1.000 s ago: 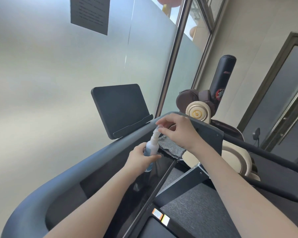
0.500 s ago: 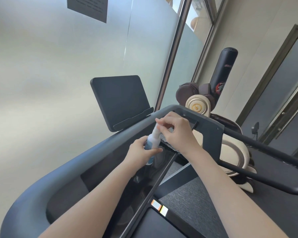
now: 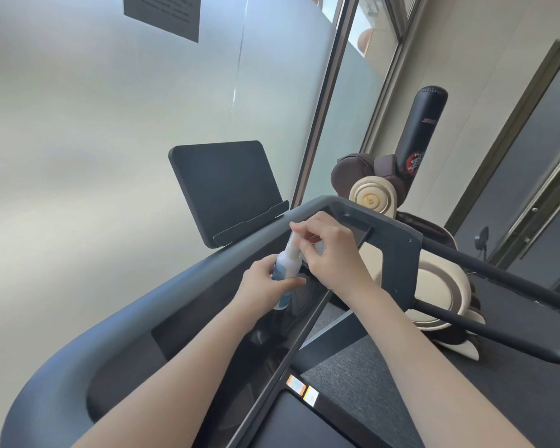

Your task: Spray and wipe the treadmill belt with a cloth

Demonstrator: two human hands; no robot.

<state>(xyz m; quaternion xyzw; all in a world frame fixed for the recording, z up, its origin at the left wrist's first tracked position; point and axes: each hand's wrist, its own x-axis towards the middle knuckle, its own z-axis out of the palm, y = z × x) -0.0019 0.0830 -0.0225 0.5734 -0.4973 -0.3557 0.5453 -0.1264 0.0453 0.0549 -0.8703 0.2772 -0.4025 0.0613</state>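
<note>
My left hand (image 3: 265, 282) grips a small white and blue spray bottle (image 3: 286, 265) upright over the treadmill's dark console (image 3: 188, 331). My right hand (image 3: 333, 253) is curled over the bottle's top and pinches it with fingertips and thumb. A sliver of the grey cloth (image 3: 319, 248) shows under my right palm; the rest is hidden. The black treadmill belt (image 3: 288, 425) lies at the bottom of the view, below both forearms.
A dark tablet screen (image 3: 227, 189) stands on the console's far edge against a frosted glass wall. The grey handrail (image 3: 485, 331) runs off to the right. A massage chair (image 3: 374, 195) and a black punching bag (image 3: 424, 124) stand behind.
My right hand has closed in on the bottle's top, and the cloth that hung below it is now almost hidden. The left hand keeps its grip on the bottle.
</note>
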